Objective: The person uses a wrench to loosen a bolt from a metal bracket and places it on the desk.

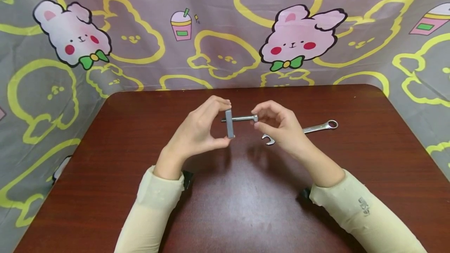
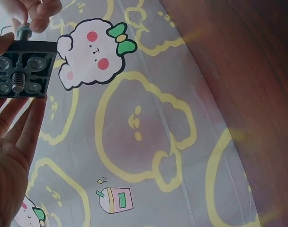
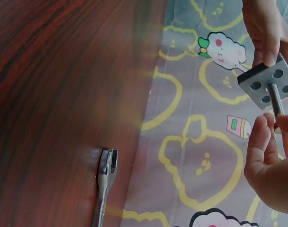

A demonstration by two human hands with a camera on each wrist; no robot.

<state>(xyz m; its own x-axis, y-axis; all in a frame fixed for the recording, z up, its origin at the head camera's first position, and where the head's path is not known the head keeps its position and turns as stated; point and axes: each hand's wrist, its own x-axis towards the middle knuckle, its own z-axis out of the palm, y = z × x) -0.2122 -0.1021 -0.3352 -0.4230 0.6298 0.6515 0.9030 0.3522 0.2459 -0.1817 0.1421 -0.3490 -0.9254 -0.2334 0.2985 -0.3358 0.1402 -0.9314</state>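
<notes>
My left hand [image 1: 197,128] holds a small square grey plate [image 1: 229,124] on edge above the table, thumb below and fingers above. Four round recesses mark the plate's corners in the right wrist view. A metal hex bolt [image 1: 243,118] runs through the plate's centre, and its threaded end [image 2: 18,82] sticks out on the far side, as the left wrist view shows. My right hand [image 1: 284,132] pinches the bolt's head between thumb and fingertips. Behind that hand lies a combination wrench [image 1: 313,129] on the table, its middle partly hidden.
The dark red-brown wooden table [image 1: 225,206] has rounded back corners. A cartoon-printed cloth [image 1: 218,22] hangs close behind its back edge and along both sides.
</notes>
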